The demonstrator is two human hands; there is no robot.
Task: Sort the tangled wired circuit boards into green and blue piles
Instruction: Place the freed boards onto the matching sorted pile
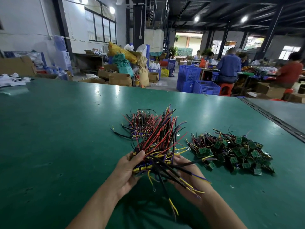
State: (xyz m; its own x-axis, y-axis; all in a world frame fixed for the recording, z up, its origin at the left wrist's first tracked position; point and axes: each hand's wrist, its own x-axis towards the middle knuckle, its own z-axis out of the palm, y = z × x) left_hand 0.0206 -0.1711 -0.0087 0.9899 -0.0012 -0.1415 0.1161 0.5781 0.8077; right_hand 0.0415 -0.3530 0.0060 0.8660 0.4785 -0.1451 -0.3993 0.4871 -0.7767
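Observation:
Above the green table I hold a thick bundle of blue circuit boards [145,166] with red, black and yellow wires fanning up and away. My left hand [127,172] grips the bundle from the left, thumb over its top. My right hand [186,172] cups it from the right, fingers curled under the wires. Behind the bundle lies a pile of blue boards [140,128] with tangled wires. To the right lies a pile of green boards [239,152] with their wires.
The green table [66,129] stretches wide to the left and front. A dark seam [272,119] marks its right edge beside a grey table. White bags [11,80] lie at the far left corner. Crates, boxes and seated workers are far behind.

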